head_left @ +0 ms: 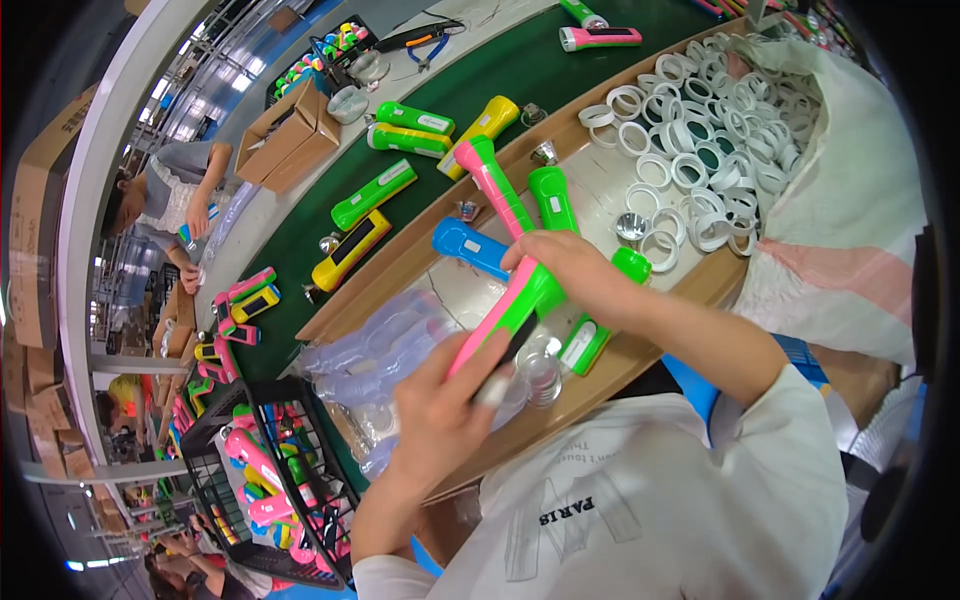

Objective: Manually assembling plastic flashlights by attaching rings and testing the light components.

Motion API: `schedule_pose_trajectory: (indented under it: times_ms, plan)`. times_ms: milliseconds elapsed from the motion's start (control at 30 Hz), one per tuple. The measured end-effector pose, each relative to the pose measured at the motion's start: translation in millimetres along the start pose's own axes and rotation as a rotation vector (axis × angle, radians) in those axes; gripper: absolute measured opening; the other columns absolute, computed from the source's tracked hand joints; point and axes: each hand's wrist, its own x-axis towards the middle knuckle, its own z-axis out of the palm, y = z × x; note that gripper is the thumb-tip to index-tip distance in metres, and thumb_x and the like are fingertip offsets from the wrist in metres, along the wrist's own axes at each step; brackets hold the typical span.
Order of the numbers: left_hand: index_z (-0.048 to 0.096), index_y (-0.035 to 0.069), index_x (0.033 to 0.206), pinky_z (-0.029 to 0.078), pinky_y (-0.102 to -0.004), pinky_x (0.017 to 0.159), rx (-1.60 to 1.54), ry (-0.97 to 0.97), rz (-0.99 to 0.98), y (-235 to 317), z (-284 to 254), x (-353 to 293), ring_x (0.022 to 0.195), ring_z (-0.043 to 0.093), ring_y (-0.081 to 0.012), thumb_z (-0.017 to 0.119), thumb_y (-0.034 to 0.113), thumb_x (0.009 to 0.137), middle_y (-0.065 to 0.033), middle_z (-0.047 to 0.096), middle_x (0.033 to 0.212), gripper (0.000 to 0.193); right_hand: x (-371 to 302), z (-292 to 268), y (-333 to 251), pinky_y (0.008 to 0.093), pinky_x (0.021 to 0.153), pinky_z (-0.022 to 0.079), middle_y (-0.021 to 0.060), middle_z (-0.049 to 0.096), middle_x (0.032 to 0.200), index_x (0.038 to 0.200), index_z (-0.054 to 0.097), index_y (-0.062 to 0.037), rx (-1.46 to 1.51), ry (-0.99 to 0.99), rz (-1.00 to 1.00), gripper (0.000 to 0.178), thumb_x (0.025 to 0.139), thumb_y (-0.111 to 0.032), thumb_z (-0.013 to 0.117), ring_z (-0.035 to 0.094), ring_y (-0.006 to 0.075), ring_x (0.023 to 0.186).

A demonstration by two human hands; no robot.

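In front of me, a pink and green flashlight with a dark panel slants between my hands. My left hand wraps round its lower end. My right hand closes over its upper part, hiding it. Just beyond my right fingers lies a pink flashlight with a green rim, its near end by that hand. A blue flashlight is to the left of my right hand, and a green one lies beyond it. Another green flashlight rests below my right wrist, beside clear round lenses.
A cardboard tray holds white rings, spilling from a white sack. Clear plastic parts lie left. Several flashlights lie on the green belt. A black crate stands lower left; a person works across.
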Motion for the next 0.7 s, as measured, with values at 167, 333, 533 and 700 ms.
schedule_pose_trajectory:
  times_ms: [167,333,533,700]
  plan:
    - [0.064,0.004,0.114,0.053,-0.0324,0.057,-0.154,0.172,-0.001,-48,28,-16,0.075,0.067,-0.0208,0.069,0.004,0.08,-0.0131,0.068,0.099,0.035,-1,13,12,0.0323,0.095,0.041,0.0081,0.058,0.111,0.117,0.058,-0.0065,0.471,-0.061,0.287,0.04,0.099,-0.039,0.043,0.055,0.0176,0.103]
    - [0.045,0.007,0.133,0.049,-0.0268,0.047,-1.677,0.019,-0.806,-54,48,-43,0.064,0.062,-0.0203,0.068,0.038,0.085,-0.0125,0.063,0.099,0.062,-18,11,-5,0.0354,0.097,0.045,0.0095,0.056,0.118,0.131,0.044,-0.0027,0.763,-0.138,0.027,0.05,0.098,-0.039,0.047,0.055,0.0189,0.112]
    - [0.044,-0.002,0.132,0.05,-0.0341,0.081,-0.516,0.109,-0.446,-23,68,-42,0.091,0.061,-0.0259,0.071,0.031,0.084,-0.0128,0.061,0.104,0.064,-17,28,2,0.0347,0.092,0.048,0.0099,0.057,0.113,0.124,0.048,-0.0029,0.599,0.032,0.04,0.041,0.098,-0.035,0.05,0.058,0.0196,0.106]
    - [0.045,0.004,0.125,0.051,-0.0341,0.05,-1.746,-0.107,-0.664,-32,65,-50,0.061,0.063,-0.03,0.067,0.045,0.084,-0.0214,0.063,0.098,0.062,-17,36,2,0.0337,0.089,0.049,0.0106,0.058,0.111,0.121,0.049,-0.004,0.993,-0.064,0.093,0.037,0.098,-0.033,0.05,0.058,0.0194,0.104]
